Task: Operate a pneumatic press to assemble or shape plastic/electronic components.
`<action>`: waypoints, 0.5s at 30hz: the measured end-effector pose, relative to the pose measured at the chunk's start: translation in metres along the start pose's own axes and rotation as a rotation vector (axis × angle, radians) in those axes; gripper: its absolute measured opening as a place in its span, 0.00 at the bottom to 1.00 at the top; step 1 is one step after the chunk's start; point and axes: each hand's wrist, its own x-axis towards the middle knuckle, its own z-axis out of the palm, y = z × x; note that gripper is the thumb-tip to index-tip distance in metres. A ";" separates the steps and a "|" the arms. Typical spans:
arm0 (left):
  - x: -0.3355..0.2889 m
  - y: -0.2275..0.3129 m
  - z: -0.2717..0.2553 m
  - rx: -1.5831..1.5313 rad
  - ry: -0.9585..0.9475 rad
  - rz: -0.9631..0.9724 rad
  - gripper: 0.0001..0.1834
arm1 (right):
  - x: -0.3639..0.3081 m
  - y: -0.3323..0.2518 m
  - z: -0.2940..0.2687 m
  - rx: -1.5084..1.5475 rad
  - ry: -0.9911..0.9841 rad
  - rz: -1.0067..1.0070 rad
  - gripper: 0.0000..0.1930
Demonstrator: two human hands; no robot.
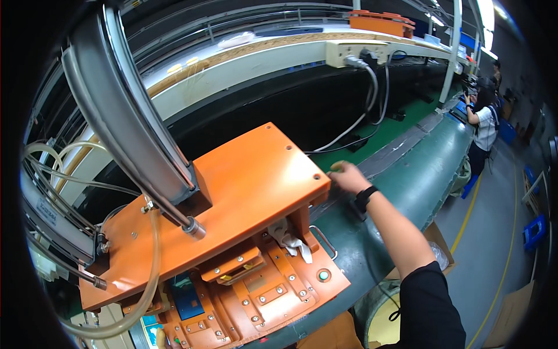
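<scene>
An orange press machine (250,168) with large metal air cylinders (125,116) stands in front of me. My right hand (350,178) is beside the far right corner of its top plate, fingers curled in. A bit of green shows at the fingertips, but what they hold, if anything, is hidden. At the lower edge, only a small part of my left hand (160,337) shows, close to the fixture's front left corner; its fingers are mostly hidden. On the orange fixture bed (270,302) lies a dark blue flat piece (189,301). A green button (324,276) sits at the bed's right end.
A white cloth (290,239) is tucked under the top plate. Clear hoses (154,256) loop at the left. Behind runs a white rail with a power strip (356,53) and cables. The green bench (418,163) extends right toward another person (483,119). A cardboard box (439,250) stands below.
</scene>
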 end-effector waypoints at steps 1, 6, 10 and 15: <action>-0.001 -0.005 0.001 -0.006 0.053 -0.025 0.18 | 0.012 0.003 -0.008 -0.320 0.186 -0.110 0.28; -0.004 -0.038 0.002 -0.112 0.241 0.114 0.20 | 0.065 0.034 -0.044 -1.151 0.491 0.022 0.24; 0.005 -0.074 -0.010 -0.007 0.260 0.377 0.20 | 0.094 0.053 -0.054 -1.170 0.418 0.064 0.20; -0.002 -0.075 -0.011 -0.164 0.224 0.335 0.19 | 0.109 0.070 -0.049 -1.169 0.357 -0.157 0.14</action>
